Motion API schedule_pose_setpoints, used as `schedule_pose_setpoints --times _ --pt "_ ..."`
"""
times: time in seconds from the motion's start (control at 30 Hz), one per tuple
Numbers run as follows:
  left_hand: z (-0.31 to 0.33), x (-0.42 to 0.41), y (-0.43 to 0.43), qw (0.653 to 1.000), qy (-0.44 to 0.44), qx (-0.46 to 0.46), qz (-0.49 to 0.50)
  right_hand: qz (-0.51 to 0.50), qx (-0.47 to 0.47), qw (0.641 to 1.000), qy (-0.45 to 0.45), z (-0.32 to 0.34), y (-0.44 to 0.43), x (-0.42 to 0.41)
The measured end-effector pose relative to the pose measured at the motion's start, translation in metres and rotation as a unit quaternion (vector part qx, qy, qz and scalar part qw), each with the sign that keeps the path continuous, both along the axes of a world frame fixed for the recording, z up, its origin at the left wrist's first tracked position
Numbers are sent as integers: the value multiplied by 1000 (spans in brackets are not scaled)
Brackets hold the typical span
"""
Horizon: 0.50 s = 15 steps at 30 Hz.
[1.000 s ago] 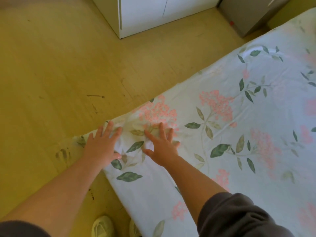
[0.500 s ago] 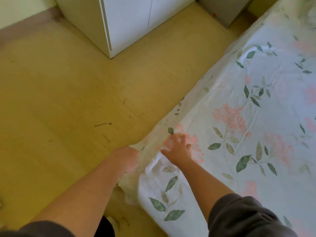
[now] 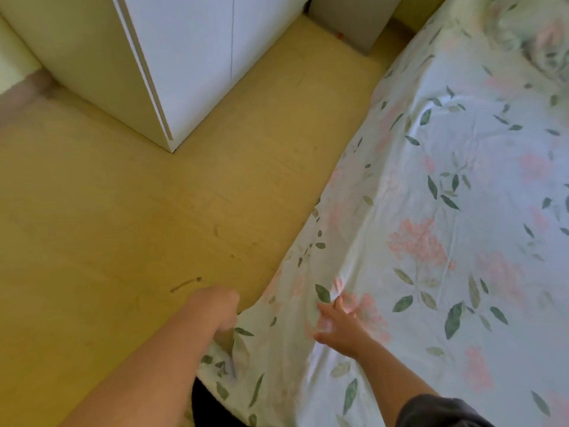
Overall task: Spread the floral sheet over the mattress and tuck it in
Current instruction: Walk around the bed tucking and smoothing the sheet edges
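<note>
White cotton sheet printed with pink blossoms and green leaves (image 3: 446,211): spread across the mattress, its near edge draping toward the yellow wooden floor (image 3: 123,226). Left hand (image 3: 220,306): closed, bunching the hanging sheet edge. Right hand (image 3: 340,325): open, fingers spread flat on the sheet top. White cabinet (image 3: 191,63): standing on the floor, doors shut.

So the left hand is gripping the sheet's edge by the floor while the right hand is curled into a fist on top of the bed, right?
Not quite. The head view shows the right hand open, fingers spread flat on the sheet, not in a fist. The left hand does grip the sheet's edge by the floor.
</note>
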State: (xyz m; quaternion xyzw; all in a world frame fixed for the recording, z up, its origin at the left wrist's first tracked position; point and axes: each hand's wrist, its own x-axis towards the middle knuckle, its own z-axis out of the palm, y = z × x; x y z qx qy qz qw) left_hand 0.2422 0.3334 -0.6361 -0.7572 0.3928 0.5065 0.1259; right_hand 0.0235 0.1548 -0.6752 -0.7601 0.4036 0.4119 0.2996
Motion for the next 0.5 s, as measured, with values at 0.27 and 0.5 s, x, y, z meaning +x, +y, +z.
schedule_pose_setpoints --times 0.27,0.5 --pt "91 92 -129 971 -53 -232 33 -20 -115 988 -102 90 -90 93" --pt "172 173 -211 951 -25 -309 -3 -153 -216 944 -195 187 -169 199"
